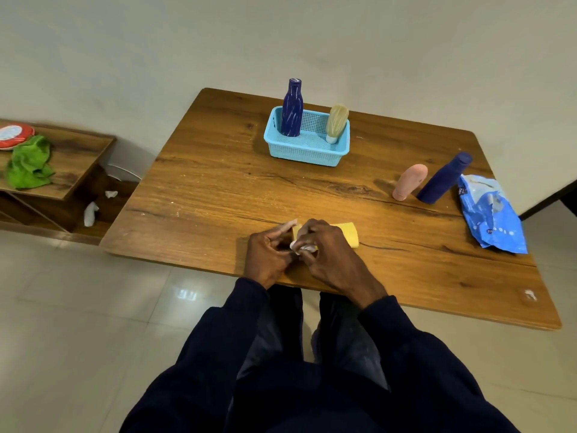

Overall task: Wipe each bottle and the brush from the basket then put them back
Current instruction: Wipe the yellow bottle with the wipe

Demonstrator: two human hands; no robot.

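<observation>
A yellow bottle (348, 233) lies on its side near the table's front edge. My left hand (268, 254) grips its left end. My right hand (327, 254) lies over it and pinches a crumpled white wipe (302, 247) against it. At the back, a light-blue basket (307, 150) holds an upright dark-blue bottle (292, 108) and a brush (336, 122) with pale bristles. On the right stand a pink bottle (409, 182) and another dark-blue bottle (444, 179), side by side.
A blue wipes packet (490, 214) lies at the table's right edge. To the left, a low wooden shelf (78, 157) carries a green cloth (29, 164) and a red-and-white lid. Used white wipes (91, 212) lie on its lower level.
</observation>
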